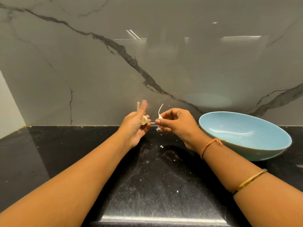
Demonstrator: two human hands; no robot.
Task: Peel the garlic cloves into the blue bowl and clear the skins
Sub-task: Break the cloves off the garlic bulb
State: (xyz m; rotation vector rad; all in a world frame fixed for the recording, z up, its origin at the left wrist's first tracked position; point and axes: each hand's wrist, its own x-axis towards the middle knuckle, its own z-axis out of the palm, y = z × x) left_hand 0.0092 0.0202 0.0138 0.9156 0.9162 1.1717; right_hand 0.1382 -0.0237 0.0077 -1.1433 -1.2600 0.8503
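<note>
My left hand point(136, 126) holds a pale piece of garlic point(144, 120) in its curled fingers, thumb raised, with a thin stalk point(138, 106) sticking up behind the thumb. A short gap to the right, my right hand point(177, 124) pinches a garlic clove point(159, 116) with a long thin tail of skin pointing up and a scrap of skin hanging below. Both hands hover above the black counter near the wall. The blue bowl point(265, 149) sits to the right of my right wrist, tilted toward me. I see no cloves inside it.
The black speckled counter point(155, 177) meets a grey marble wall point(114, 63) just behind my hands. A small skin flake point(161, 146) and tiny white specks lie on the counter below my hands. A lighter side wall point(9, 108) closes off the far left corner.
</note>
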